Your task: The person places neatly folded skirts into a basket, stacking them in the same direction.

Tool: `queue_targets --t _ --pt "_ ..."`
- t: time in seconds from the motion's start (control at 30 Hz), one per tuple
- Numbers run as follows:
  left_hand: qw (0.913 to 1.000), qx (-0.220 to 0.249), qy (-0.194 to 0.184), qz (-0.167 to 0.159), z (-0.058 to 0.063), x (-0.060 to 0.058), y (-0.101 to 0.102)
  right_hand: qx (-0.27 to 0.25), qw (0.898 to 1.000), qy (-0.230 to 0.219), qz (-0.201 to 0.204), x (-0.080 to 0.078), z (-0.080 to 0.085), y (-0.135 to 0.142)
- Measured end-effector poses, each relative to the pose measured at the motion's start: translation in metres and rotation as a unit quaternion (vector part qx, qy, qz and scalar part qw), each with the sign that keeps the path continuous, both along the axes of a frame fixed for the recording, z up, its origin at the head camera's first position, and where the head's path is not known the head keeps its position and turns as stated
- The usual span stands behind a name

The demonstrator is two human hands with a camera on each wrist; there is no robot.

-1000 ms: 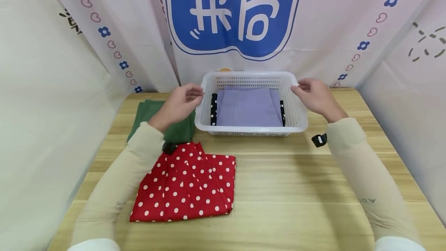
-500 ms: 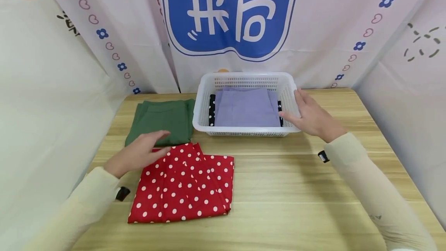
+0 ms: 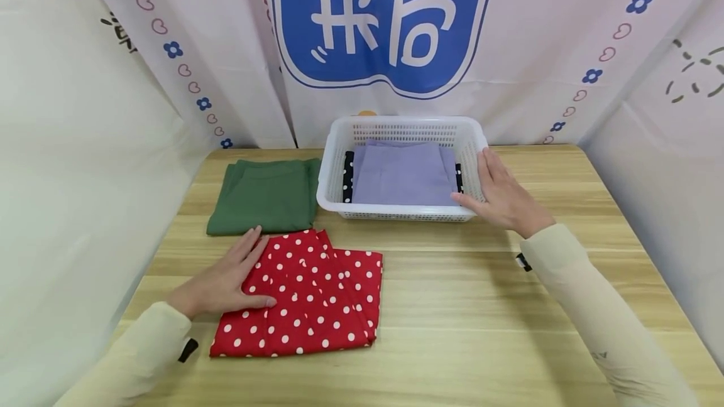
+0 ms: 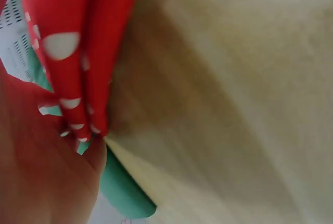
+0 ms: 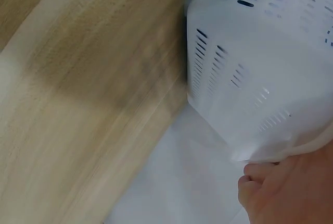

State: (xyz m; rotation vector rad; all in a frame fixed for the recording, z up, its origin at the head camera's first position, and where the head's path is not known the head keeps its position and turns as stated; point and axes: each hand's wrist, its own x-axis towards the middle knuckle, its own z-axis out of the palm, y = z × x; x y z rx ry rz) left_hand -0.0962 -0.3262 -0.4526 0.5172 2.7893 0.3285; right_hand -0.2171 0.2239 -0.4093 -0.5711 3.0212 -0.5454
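Observation:
My left hand lies with straight fingers on the left part of a folded red cloth with white dots. In the left wrist view, the folded layers of the red cloth stand beside that hand. My right hand rests against the right side of a white plastic basket, fingers extended along the rim and thumb over the front corner. Inside the basket sits a folded lavender cloth, on top of a black cloth with white dots. The right wrist view shows the basket's slotted outer wall near the fingertips.
A folded green cloth lies left of the basket, just behind the red one. All stand on a wooden table. White printed curtains hang behind the table and along both sides.
My left hand has left the basket's left side and come down onto the red cloth. My right hand has shifted slightly forward along the basket's right rim. The basket and cloths stay put.

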Motion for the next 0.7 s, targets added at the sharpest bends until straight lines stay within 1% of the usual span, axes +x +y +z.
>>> queue_targets --t 0.17,0.3,0.53,0.7 --pt "0.9999 -0.009 0.002 -0.006 -0.01 0.001 0.0 0.003 1.0 -0.002 -0.002 0.0 -0.001 0.0" --pt "0.9998 -0.015 0.006 -0.012 -0.013 0.002 0.006 0.005 1.0 -0.007 -0.004 0.001 -0.001 0.0" --pt "0.9996 -0.016 0.01 -0.024 -0.01 0.004 0.039 0.002 1.0 -0.004 -0.008 0.0 -0.001 0.002" --pt "0.9992 -0.021 0.015 -0.031 -0.01 0.007 0.064 -0.002 1.0 -0.008 -0.009 -0.001 -0.002 0.002"
